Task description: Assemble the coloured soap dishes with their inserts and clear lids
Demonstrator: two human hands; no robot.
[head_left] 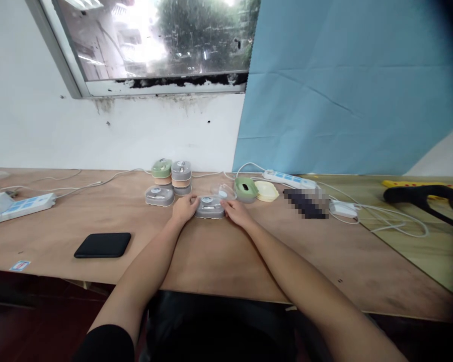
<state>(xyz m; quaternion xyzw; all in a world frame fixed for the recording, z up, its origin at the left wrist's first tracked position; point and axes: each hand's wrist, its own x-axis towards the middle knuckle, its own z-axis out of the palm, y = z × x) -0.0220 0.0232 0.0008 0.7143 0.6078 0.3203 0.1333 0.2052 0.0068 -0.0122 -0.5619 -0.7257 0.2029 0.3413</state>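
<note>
A grey oval box with a clear lid [210,208] rests on the wooden table in front of me. My left hand [185,208] grips its left end, fingers curled against the side. At the opposite end, my right hand [237,211] holds the box with fingers bent around its edge. Just behind it lies a loose clear lid [222,192]. A green open box [246,189] and a pale yellow one [266,191] stand to the right. On the left are a single grey box [159,196], a stack topped in green [162,169] and a stack topped in grey [181,171].
A black phone-like slab [102,245] lies at the front left. Power strips sit at the left [22,207] and back right [290,179], with white cables [396,221] trailing. A pixelated dark item [305,203] and a black curved object [419,196] are farther right.
</note>
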